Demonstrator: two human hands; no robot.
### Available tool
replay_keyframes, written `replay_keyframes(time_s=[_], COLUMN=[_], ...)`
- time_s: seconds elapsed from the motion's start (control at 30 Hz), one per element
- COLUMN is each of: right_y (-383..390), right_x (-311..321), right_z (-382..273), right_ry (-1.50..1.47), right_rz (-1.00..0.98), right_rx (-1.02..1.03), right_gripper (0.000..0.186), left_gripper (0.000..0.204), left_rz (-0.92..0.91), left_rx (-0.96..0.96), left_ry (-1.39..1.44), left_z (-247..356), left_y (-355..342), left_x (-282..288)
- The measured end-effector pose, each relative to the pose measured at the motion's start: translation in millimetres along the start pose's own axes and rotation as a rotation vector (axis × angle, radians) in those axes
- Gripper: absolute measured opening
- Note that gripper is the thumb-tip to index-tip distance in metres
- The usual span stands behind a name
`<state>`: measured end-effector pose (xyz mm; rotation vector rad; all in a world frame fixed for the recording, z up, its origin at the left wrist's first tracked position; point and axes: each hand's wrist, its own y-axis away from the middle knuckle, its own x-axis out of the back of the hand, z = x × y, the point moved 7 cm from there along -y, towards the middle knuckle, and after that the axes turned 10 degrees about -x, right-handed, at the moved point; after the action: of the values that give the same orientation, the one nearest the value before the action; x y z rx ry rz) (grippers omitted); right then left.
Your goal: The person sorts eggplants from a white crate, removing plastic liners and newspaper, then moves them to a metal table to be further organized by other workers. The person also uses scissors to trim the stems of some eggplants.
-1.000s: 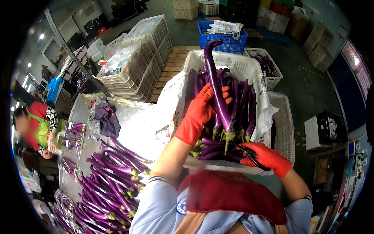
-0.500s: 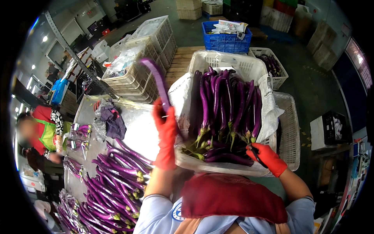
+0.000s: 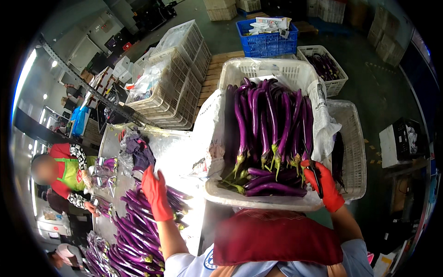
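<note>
My left hand point(image 3: 157, 193), in a red glove, is over the heap of long purple eggplants point(image 3: 134, 231) on the metal table. Its fingers are apart, with nothing seen in them. My right hand point(image 3: 328, 187), also red-gloved, is closed round black-handled scissors point(image 3: 315, 173) at the right front of a white crate point(image 3: 258, 201). The scissors' blades point away from me, toward the stem ends of the eggplants point(image 3: 272, 115) packed lengthwise in the crate. Several more eggplants point(image 3: 274, 188) lie crosswise at its near end, beside green stems.
A dark cloth point(image 3: 138, 150) lies on the metal table point(image 3: 113, 138). Stacked white crates point(image 3: 173, 87) stand beyond it, with a blue crate point(image 3: 267, 45) at the back. Another crate point(image 3: 353, 152) sits to the right. A person in a green apron point(image 3: 71, 173) works at the far left.
My left hand has moved left and down from beside the crate to the table heap, and the raised eggplant is out of it. My right hand still grips the scissors, slightly further right.
</note>
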<state>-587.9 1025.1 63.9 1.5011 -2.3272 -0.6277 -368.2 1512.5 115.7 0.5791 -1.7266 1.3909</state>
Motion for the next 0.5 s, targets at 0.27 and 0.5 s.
replay_keyframes(time_s=[0.27, 0.5], right_y=[6.7, 5.5], right_x=[-4.0, -1.4], right_z=[-9.4, -6.2], right_ry=[0.159, 0.073], right_rz=[0.032, 0.052], right_rx=[0.115, 0.137], right_gripper=[0.031, 0.031], left_gripper=[0.084, 0.048], left_rz=[-0.699, -0.728], left_rx=[-0.061, 0.421], left_ry=[0.799, 1.892], left_z=[272.6, 304.2], left_y=[-72.1, -68.6], left_x=[-137.4, -179.8])
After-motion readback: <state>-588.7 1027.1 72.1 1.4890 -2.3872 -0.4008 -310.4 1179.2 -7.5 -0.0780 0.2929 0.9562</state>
